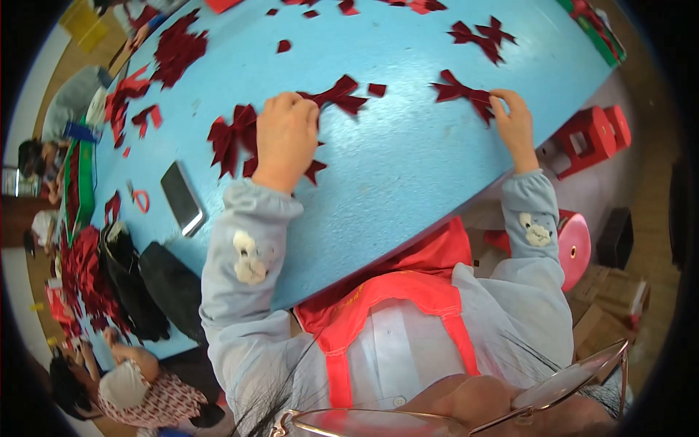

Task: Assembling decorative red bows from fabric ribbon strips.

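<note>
My left hand (pixel 287 135) is closed, its fingers curled down among dark red velvet bows. One bow (pixel 338 95) lies just right of its knuckles, and a cluster of overlapping bows (pixel 234 137) reaches out from its left side. The fingertips are hidden, so what they hold, if anything, does not show. Farther right, my right hand (pixel 515 120) pinches the edge of another dark red bow (pixel 462 93) with thumb and forefinger, at the table's right part. A small dark red fabric piece (pixel 376 89) lies between the two hands.
The blue table (pixel 378 197) also bears a phone (pixel 181 197), red-handled scissors (pixel 138 198), a heap of bows (pixel 178 51), more bows (pixel 484 38) and fabric scraps. Black cloth (pixel 171 284) lies at left. Red stools (pixel 586 138) stand right. Other people (pixel 124 379) sit along the left.
</note>
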### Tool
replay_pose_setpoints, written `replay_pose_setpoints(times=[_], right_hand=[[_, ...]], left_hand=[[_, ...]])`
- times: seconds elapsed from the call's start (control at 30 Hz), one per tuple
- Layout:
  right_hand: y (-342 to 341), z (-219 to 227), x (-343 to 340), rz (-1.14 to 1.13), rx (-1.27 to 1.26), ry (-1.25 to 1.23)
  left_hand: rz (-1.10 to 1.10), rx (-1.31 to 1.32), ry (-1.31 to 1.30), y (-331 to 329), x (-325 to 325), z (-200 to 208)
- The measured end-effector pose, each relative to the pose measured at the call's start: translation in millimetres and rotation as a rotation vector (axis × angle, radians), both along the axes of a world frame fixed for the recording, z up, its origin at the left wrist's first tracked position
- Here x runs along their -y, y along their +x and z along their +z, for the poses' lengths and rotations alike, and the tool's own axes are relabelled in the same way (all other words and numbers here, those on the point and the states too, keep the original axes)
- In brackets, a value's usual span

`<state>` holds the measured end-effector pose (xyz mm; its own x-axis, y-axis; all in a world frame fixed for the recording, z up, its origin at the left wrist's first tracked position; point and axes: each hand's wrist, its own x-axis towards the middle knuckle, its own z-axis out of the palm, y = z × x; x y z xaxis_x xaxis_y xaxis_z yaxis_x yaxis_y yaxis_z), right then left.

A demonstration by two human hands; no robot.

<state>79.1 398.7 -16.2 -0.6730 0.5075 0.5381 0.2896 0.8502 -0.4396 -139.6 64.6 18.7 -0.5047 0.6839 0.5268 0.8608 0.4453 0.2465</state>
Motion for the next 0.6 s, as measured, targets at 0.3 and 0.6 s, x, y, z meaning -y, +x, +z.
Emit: replay_pose_setpoints(times=[0.3, 0.6], right_hand=[[-22, -5, -12, 0.062, 0.265, 0.025], [-25, -11, -4, 0.070, 0.138, -0.290]], left_hand=[[0.124, 0.149, -0.387, -28, -47, -25], [-0.037, 0.388, 0.161, 47, -8, 18]])
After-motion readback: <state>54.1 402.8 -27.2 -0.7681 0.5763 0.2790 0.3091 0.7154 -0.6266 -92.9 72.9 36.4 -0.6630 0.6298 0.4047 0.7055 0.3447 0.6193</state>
